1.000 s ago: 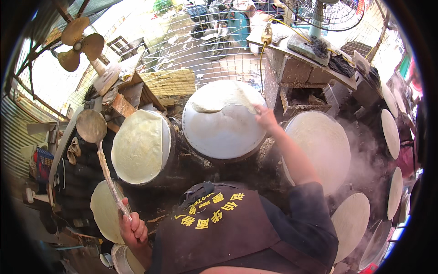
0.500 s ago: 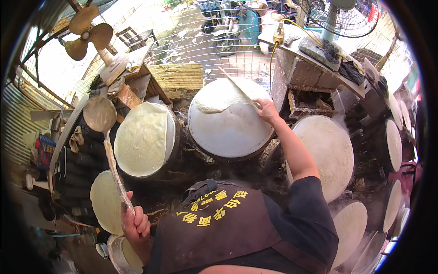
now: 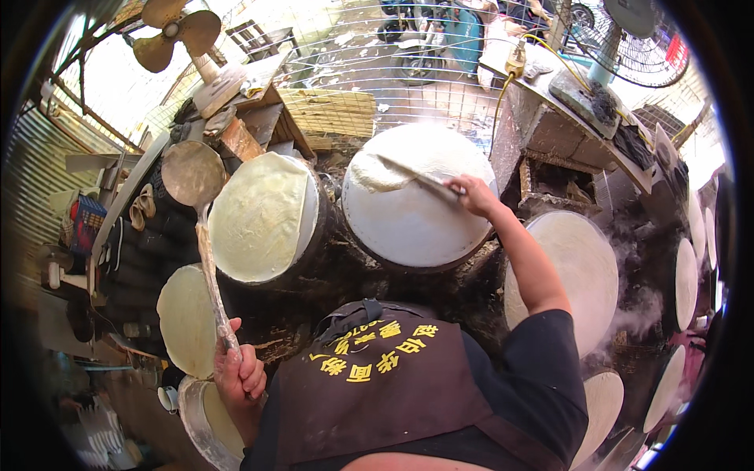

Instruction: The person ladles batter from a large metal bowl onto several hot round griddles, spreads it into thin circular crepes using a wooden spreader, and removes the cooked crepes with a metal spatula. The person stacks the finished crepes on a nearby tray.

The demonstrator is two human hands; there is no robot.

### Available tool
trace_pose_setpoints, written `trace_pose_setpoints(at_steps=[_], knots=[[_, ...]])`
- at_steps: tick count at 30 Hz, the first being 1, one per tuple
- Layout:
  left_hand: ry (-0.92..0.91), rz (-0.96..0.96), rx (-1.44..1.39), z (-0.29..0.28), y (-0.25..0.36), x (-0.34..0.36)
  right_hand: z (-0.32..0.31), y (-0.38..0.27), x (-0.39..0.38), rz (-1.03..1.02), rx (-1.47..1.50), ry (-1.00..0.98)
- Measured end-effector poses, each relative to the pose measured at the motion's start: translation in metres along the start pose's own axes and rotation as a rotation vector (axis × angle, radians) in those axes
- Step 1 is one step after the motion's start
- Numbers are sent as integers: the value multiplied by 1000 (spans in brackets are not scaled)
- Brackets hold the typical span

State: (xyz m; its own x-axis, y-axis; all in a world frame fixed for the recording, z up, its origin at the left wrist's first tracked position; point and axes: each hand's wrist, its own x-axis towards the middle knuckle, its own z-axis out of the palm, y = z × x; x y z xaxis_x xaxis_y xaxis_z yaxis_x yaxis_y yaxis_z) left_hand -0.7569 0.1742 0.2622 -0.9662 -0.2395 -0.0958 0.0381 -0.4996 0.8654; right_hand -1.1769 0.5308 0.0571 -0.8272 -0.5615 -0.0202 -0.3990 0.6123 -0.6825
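My left hand (image 3: 240, 375) is closed round the worn handle of a long-handled ladle (image 3: 192, 173). Its round, batter-stained head is raised beside the left griddle. My right hand (image 3: 473, 196) grips one end of a long, thin scraper (image 3: 415, 174), which lies slantwise over the middle round griddle (image 3: 408, 224). Pale batter (image 3: 428, 143) covers that griddle's far part, its ragged edge beside the scraper's tip. The near part shows bare grey metal. On the griddle to the left lies a pale, thin flatbread sheet (image 3: 259, 218), folded along its right edge.
A steaming, pale-coated griddle (image 3: 569, 275) stands at right, with several more round griddles beyond. Another pale round sheet (image 3: 188, 322) is at lower left. A fan (image 3: 174, 33) stands at upper left, and a bench (image 3: 581, 118) with a yellow cord is at upper right.
The scraper's far tip has swung nearer and to the left over the middle griddle, turning flatter. The left hand keeps the ladle raised. The whole view has shifted slightly.
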Motion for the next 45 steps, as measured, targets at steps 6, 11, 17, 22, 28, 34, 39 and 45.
trace_pose_setpoints(at_steps=[6, 11, 17, 22, 28, 34, 39, 45], knots=[[134, 7, -56, 14, -2, -2, -33, -10, -22, -9, -79, -15], [96, -7, -23, 31, 2, 5, -17, -16, 7, 45, -96, -23], [134, -14, -10, 24, -4, -9, -44, -4, -26, -67, -68, -161], [108, -17, 7, 34, 0, -2, -32, -8, -4, -28, -114, 16], [140, 13, 6, 37, -6, -20, -53, 3, -32, -113, -146, -178], [58, 8, -18, 45, -9, -16, -42, 24, -21, -31, -140, 66], [145, -21, -52, 53, -9, -11, -37, 17, -70, -82, -164, -83], [41, -83, -105, 20, -6, -6, -60, -2, -203, 85, -112, 101]])
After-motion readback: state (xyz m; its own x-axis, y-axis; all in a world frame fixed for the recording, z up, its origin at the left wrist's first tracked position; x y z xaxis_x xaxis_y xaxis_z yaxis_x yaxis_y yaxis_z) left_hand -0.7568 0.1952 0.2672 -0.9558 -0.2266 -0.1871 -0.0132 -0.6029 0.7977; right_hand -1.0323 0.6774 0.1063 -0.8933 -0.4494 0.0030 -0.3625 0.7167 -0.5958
